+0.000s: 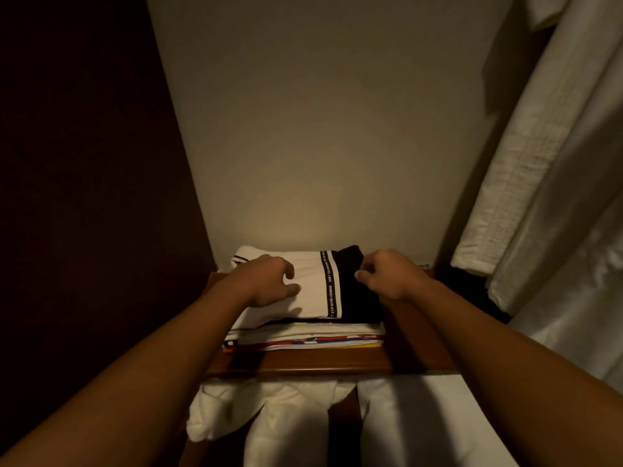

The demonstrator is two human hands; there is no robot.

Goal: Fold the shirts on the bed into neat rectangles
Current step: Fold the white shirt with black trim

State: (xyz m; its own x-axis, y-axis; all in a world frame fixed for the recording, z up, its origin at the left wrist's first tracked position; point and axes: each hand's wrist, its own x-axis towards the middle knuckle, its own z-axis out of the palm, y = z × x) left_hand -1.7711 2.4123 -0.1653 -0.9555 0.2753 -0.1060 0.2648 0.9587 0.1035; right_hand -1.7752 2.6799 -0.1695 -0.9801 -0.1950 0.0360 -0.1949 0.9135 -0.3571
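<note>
A folded white and black shirt [317, 284] with a printed stripe lies on top of a stack of folded shirts [303, 338] on a wooden shelf [303, 364]. My left hand [269, 279] hovers over or rests on the white part, fingers loosely curled and holding nothing. My right hand [384, 274] is over the black part at the stack's right edge. Its fingers are curled, and whether they pinch the cloth is unclear.
A plain beige wall [320, 129] rises behind the shelf. A dark panel [84, 163] stands at the left. White fabric [556, 197] hangs at the right. More white cloth [269, 416] lies below the shelf's front edge.
</note>
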